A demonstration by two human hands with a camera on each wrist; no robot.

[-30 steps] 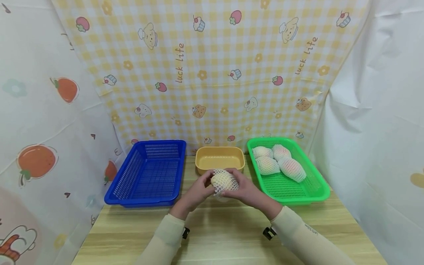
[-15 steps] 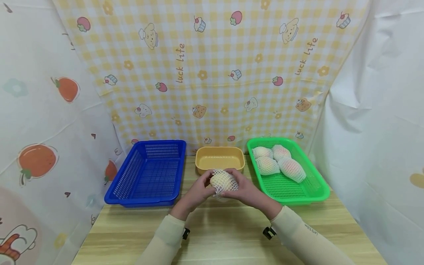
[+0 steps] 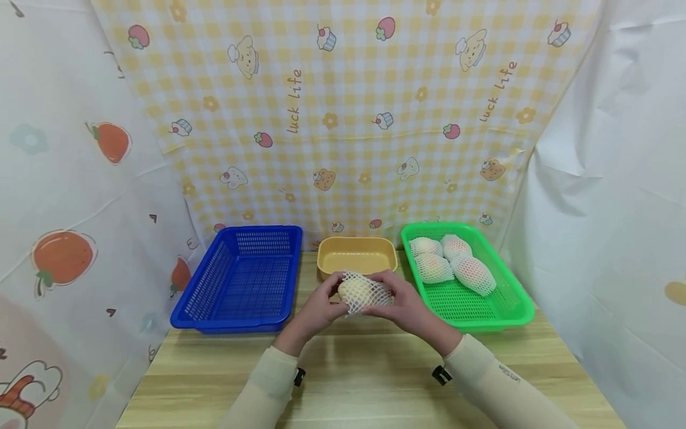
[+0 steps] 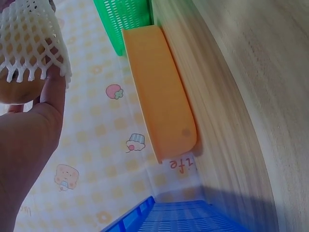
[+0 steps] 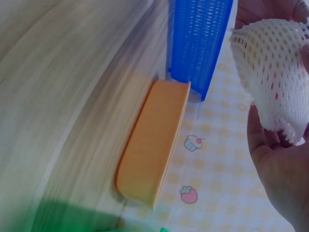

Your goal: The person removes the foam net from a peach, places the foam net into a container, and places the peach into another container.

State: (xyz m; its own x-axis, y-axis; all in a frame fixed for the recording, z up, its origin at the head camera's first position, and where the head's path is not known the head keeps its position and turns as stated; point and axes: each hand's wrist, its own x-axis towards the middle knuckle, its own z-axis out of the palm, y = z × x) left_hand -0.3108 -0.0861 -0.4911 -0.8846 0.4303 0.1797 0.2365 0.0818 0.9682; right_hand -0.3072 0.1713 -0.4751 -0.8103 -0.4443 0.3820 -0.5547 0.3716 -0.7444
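Between my hands, just in front of the yellow tub, is a pale yellow fruit [image 4: 19, 91] in a white foam net sleeve [image 3: 370, 295]. My left hand [image 3: 320, 305] holds the fruit's left end, where its bare skin shows below the net's fringed edge in the left wrist view. My right hand [image 3: 405, 305] grips the right end of the net [image 5: 273, 72], thumb and fingers on either side. There the net narrows to a gathered tip. Several netted fruits [image 3: 473, 274] lie in the green basket [image 3: 518, 310] at the right.
A blue basket [image 3: 236, 326] stands at the left, with no fruit in it. The yellow tub [image 3: 356, 241] sits between the two baskets at the back of the wooden table [image 3: 364, 381]. A checked cloth [image 3: 343, 149] hangs close behind.
My right hand has shifted slightly right, drawing the net's right end out longer. My left hand stays almost in place on the fruit. The baskets and tub have not moved.
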